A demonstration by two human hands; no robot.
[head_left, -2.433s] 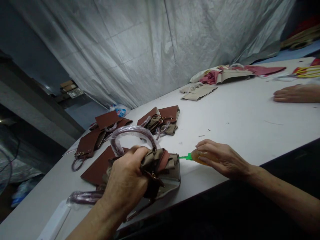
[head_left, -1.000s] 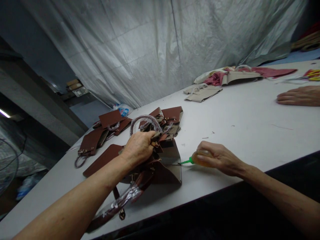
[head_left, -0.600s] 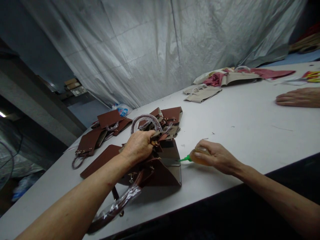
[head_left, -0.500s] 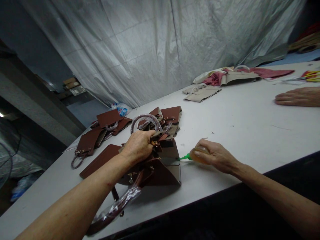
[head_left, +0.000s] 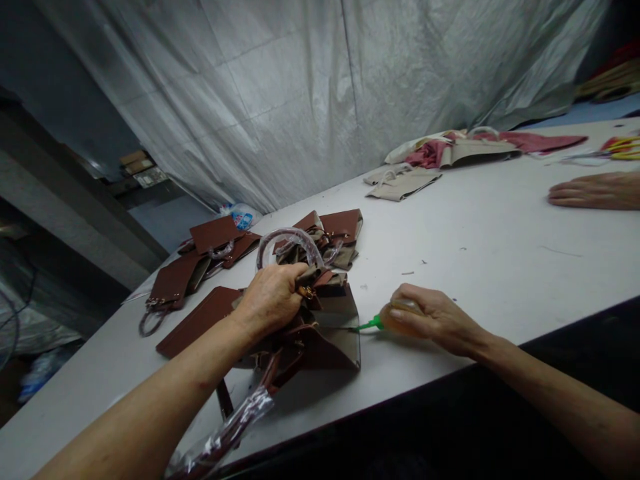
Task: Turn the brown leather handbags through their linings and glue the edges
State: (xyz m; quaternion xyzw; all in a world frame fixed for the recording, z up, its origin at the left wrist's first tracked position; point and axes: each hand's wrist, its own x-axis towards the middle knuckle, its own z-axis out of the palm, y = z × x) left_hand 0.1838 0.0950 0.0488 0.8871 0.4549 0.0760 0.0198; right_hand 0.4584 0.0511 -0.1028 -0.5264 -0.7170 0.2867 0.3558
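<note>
A brown handbag (head_left: 320,350) lies on its side on the white table, its beige inside facing right. My left hand (head_left: 273,297) is closed round its gathered upper part, between two handles; the near handle (head_left: 225,433) is wrapped in clear plastic and hangs toward me. My right hand (head_left: 435,317) grips a squeeze bottle (head_left: 400,317) of amber liquid, held sideways. The bottle's green nozzle points left, and its thin tip is at the bag's open edge. Whether the tip touches the bag, I cannot tell.
More brown bags (head_left: 175,280) lie at the left, with another brown bag (head_left: 345,230) just behind. Beige bags (head_left: 405,183) and pink cloth (head_left: 540,142) are at the back right. Another person's hand (head_left: 595,191) rests flat at the right edge, near yellow-handled scissors (head_left: 625,148). A grey sheet (head_left: 300,87) hangs behind the table.
The bottle's nozzle has moved slightly down along the bag's open edge, with my right hand shifted a little lower. My left hand keeps its grip on the bag.
</note>
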